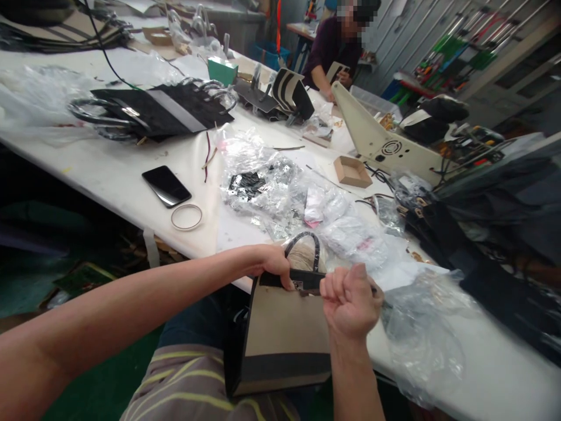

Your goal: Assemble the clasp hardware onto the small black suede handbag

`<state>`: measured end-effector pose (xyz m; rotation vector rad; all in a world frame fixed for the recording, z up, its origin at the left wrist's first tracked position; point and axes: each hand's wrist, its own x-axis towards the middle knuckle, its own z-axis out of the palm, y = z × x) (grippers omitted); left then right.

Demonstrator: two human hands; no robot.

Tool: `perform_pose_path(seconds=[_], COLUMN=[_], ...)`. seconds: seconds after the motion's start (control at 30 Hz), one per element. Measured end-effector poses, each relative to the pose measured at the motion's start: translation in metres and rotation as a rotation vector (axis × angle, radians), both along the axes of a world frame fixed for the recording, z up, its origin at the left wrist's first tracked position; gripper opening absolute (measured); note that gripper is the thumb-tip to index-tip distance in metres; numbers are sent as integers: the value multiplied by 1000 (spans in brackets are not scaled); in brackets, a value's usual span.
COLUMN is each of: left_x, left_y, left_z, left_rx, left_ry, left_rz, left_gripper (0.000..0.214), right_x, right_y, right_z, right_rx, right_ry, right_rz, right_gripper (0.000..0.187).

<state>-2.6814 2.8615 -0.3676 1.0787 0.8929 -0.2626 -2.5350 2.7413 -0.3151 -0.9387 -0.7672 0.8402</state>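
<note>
A beige and black handbag (pixel 287 327) stands on my lap, slightly tilted, its dark looped handle (pixel 316 245) wrapped in clear plastic. My left hand (pixel 274 263) is closed on the bag's top edge, with the thumb pressed beside a small metal clasp plate (pixel 298 285). In a fist, my right hand (pixel 350 298) grips a dark slim tool (pixel 310 292), perhaps a screwdriver. Its thin end points left at the clasp plate. The fingers hide most of the tool, and my right forearm covers the bag's right side.
A white worktable (pixel 205 231) holds a phone (pixel 166 186), a ring-shaped band (pixel 186 217), bags of metal parts (pixel 248 184), a small cardboard tray (pixel 353 171) and a cream machine (pixel 385 140). Black bag pieces (pixel 162 111) lie behind. A co-worker (pixel 335 44) works at the far side.
</note>
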Motion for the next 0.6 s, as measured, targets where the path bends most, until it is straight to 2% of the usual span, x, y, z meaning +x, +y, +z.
perform_pose_path(seconds=[0.23, 0.37, 0.5, 0.6], left_x=[-3, -5, -7, -10], left_y=[-3, -4, -4, -4], left_z=[8, 8, 10, 12], left_rx=[-15, 15, 49, 79], left_ry=[-43, -42, -93, -126], left_rz=[37, 12, 32, 55], left_gripper=[35, 33, 32, 30], right_x=[-7, -11, -13, -6], right_y=[11, 40, 80, 84], right_z=[0, -3, -12, -11], right_rx=[-130, -291, -551, -618], right_ry=[3, -1, -1, 56], right_rz=[-11, -49, -63, 1], right_gripper=[70, 71, 67, 67])
